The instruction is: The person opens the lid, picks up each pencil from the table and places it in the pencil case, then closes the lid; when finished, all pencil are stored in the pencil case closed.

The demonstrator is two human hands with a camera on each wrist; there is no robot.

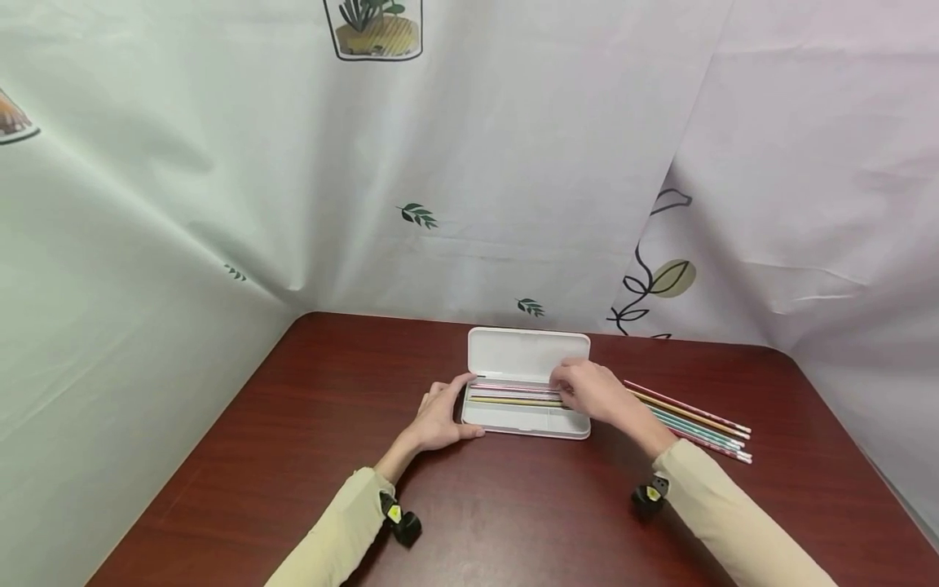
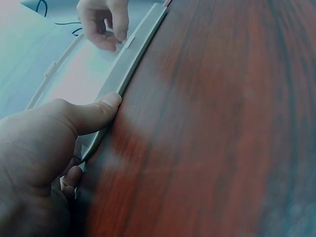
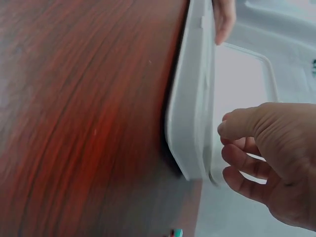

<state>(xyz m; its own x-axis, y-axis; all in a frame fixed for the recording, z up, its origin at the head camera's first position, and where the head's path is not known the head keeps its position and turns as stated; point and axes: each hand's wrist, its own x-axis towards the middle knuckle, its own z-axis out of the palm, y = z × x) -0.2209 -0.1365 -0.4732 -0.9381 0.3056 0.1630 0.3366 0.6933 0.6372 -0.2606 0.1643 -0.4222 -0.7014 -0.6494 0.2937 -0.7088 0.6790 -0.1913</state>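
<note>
A white pencil case (image 1: pixel 506 420) lies on the table with its lid (image 1: pixel 524 352) raised at the back. Several pencils (image 1: pixel 513 400), a yellow one among them, lie lengthwise inside. My left hand (image 1: pixel 438 420) grips the case's left end, the thumb (image 2: pixel 106 106) against the front edge and the fingers around the far side. Over the right part of the case is my right hand (image 1: pixel 590 390). In the right wrist view its fingers (image 3: pixel 242 160) are loosely curled, and no object shows between them. The hand hides the right ends of the pencils inside from the head view.
Several loose pencils (image 1: pixel 704 422), red, yellow and teal with white ends, lie fanned on the table to the right of the case. The dark red-brown wooden table (image 1: pixel 499 514) meets a white patterned cloth (image 1: pixel 469 244) at the back.
</note>
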